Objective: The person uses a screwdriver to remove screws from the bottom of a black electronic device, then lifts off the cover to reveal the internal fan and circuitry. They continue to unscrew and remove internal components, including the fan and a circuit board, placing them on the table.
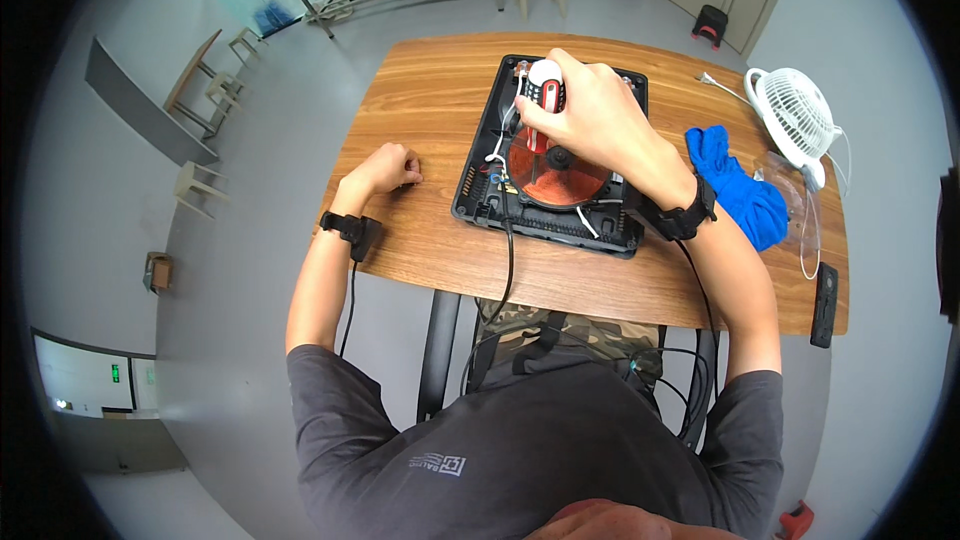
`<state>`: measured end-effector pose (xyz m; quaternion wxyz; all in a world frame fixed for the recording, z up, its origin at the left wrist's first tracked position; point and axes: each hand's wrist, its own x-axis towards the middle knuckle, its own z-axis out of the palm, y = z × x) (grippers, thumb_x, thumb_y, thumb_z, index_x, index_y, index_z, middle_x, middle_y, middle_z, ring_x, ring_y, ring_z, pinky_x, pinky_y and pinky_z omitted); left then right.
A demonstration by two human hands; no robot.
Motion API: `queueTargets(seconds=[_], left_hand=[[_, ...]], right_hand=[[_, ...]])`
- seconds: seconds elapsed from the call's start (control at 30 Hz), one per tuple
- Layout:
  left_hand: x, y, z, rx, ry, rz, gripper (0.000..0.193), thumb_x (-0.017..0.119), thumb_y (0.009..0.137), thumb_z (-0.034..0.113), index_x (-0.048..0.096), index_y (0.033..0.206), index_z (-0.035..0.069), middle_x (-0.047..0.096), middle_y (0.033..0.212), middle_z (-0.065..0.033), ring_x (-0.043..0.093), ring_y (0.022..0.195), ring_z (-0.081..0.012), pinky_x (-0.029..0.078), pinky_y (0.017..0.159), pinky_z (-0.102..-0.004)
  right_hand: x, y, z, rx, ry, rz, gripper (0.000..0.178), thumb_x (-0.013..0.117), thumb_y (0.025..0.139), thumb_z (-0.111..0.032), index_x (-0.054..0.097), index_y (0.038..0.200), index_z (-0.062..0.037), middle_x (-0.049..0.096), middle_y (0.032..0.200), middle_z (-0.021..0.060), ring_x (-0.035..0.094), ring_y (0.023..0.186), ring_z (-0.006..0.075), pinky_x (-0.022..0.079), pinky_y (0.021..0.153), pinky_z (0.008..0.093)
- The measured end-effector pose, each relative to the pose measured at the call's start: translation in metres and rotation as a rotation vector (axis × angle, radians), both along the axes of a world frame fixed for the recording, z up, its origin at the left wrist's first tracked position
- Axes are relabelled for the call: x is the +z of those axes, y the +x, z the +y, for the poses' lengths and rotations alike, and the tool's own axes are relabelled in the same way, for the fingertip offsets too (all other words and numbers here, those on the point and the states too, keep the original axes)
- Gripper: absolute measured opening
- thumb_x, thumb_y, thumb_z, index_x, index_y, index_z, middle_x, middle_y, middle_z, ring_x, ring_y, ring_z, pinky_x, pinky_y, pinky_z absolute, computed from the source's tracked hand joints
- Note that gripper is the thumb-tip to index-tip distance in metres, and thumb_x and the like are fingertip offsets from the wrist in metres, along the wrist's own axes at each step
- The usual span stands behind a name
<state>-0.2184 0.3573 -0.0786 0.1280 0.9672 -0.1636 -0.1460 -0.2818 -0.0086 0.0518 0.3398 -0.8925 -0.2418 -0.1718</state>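
An opened induction cooker point(478, 190) lies on the wooden table, its black lower shell facing up. Inside it is a round copper-coloured coil point(555, 184) with a dark knob-like piece at its centre. My right hand point(600, 110) is closed around a red, black and white handheld tool point(551, 95), probably an electric screwdriver, held above the coil's far left part. The tool's tip cannot be made out. White wires point(493, 157) run along the coil's left side. My left hand point(385, 168) rests on the table left of the cooker, fingers curled; anything inside them is hidden.
To the right lie a blue cloth point(740, 195), a white fan point(797, 110) with its cord, and a clear plastic piece point(785, 185). A long black object point(824, 305) sits at the right edge. A black cable point(510, 270) leaves the cooker over the near edge.
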Motion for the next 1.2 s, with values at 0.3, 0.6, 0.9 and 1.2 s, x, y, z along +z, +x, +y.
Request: queueTargets(seconds=[0.3,0.6,0.9,1.2], left_hand=[[0.059,-0.018,-0.071,-0.102,-0.295,-0.224,0.030,0.076,0.087,0.025,0.071,0.099,-0.001,0.070,0.083,-0.0119,0.065,0.072,-0.0216,0.053,0.069,-0.0356],[0.053,-0.001,-0.133,-0.303,-0.106,-0.051,0.043,0.072,0.092,0.033,0.068,0.116,-0.002,0.073,0.098,-0.0213,0.071,0.092,-0.0360,0.056,0.083,-0.0427],[0.037,0.043,-0.161,-0.172,-0.113,0.236,0.028,0.071,0.094,0.023,0.069,0.107,-0.002,0.073,0.081,-0.0107,0.070,0.067,-0.0161,0.055,0.067,-0.0343],[0.028,0.045,-0.157,-0.012,-0.356,0.439,0.023,0.055,0.105,0.023,0.064,0.104,0.001,0.065,0.075,-0.0038,0.062,0.065,-0.0103,0.048,0.056,-0.0267]], right_hand=[[0.006,0.003,-0.014,-0.010,0.061,0.026,0.039,0.073,0.084,-0.036,0.063,0.092,0.0011,0.069,0.071,0.0196,0.070,0.070,0.0373,0.056,0.069,0.0437],[0.016,0.002,-0.043,-0.173,0.002,0.045,0.039,0.074,0.084,-0.036,0.064,0.091,0.0003,0.069,0.074,0.0184,0.070,0.072,0.0361,0.054,0.068,0.0427],[0.011,-0.004,-0.053,-0.160,0.069,0.066,0.037,0.077,0.084,-0.033,0.064,0.091,0.0007,0.069,0.073,0.0186,0.070,0.070,0.0359,0.055,0.066,0.0418],[0.010,-0.008,-0.060,-0.167,0.091,0.087,0.037,0.076,0.084,-0.033,0.064,0.090,0.0010,0.069,0.073,0.0182,0.070,0.069,0.0345,0.055,0.066,0.0415]])
